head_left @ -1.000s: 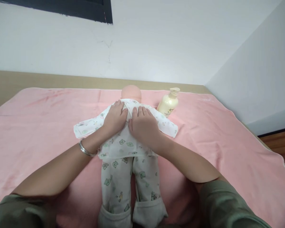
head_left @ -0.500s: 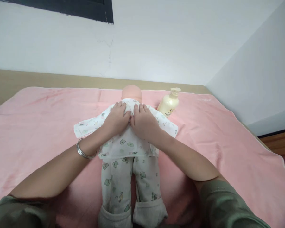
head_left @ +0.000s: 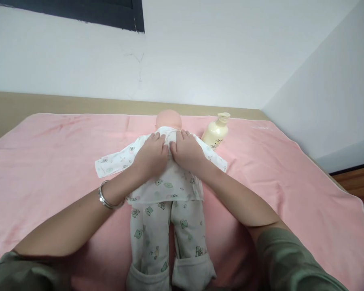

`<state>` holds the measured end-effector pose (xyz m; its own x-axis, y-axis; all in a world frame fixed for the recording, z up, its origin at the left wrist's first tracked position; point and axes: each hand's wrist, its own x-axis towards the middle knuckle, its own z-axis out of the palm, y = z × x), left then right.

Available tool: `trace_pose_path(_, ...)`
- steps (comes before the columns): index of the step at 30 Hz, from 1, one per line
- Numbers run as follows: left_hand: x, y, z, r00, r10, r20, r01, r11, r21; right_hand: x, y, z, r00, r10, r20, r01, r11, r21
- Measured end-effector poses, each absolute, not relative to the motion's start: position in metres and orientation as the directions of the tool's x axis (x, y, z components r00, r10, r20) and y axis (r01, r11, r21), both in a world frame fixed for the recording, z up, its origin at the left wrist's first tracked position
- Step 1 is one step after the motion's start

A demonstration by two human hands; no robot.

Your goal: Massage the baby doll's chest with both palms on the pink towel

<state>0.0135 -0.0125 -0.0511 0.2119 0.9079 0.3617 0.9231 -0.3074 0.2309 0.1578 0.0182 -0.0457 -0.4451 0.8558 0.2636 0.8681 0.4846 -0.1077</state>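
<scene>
A baby doll lies with its bald head away from me, dressed in a white patterned top and matching trousers with turned-up cuffs. Its sleeves stretch out to both sides. My left hand rests open on the left side of the doll's upper back, with a silver bangle on that wrist. On the right side lies my right hand, also open, fingers towards the collar. Neither hand holds anything. A narrow strip of the top shows between them.
Right of the doll's head, a cream pump bottle leans on the pink blanket. Behind the blanket runs a beige edge against a white wall. A brown wooden surface shows at the far right.
Both hands have shifted slightly on the doll's back, and the thumbs have moved a little apart. The right fingertips are slightly nearer the collar.
</scene>
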Motion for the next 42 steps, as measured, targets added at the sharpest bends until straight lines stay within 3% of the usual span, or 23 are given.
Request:
trace_pose_path(3, 0.01, 0.002, -0.059, 0.068, 0.943, 0.327, 0.921, -0.185, 0.342, 0.156, -0.001, -0.05, -0.562, 0.755, 0.339, 0.801, 0.599, -0.006)
trace_pose_path(5, 0.012, 0.006, -0.067, 0.003, 0.945, 0.327, 0.91, -0.138, 0.391, 0.157, -0.003, -0.051, -0.619, 0.705, 0.346, 0.752, 0.66, -0.001)
trace_pose_path(8, 0.014, 0.004, -0.077, -0.025, 0.929, 0.37, 0.876, -0.158, 0.455, 0.157, 0.01, -0.049, -0.588, 0.756, 0.288, 0.766, 0.634, -0.101)
trace_pose_path(12, 0.014, 0.003, -0.079, -0.069, 0.917, 0.392, 0.842, -0.157, 0.516, 0.154, 0.027, -0.048, -0.418, 0.86, 0.293, 0.84, 0.489, -0.235)
trace_pose_path(22, 0.014, 0.002, -0.075, -0.082, 0.919, 0.385, 0.834, -0.148, 0.531, 0.152, 0.025, -0.055, -0.409, 0.848, 0.337, 0.826, 0.501, -0.257)
trace_pose_path(32, 0.016, -0.001, -0.076, -0.059, 0.918, 0.393, 0.836, -0.17, 0.522, 0.162, 0.036, -0.048, -0.541, 0.792, 0.283, 0.795, 0.591, -0.137)
trace_pose_path(42, 0.017, -0.001, -0.077, -0.059, 0.917, 0.394, 0.83, -0.174, 0.53, 0.167, 0.039, -0.041, -0.54, 0.81, 0.23, 0.788, 0.582, -0.202)
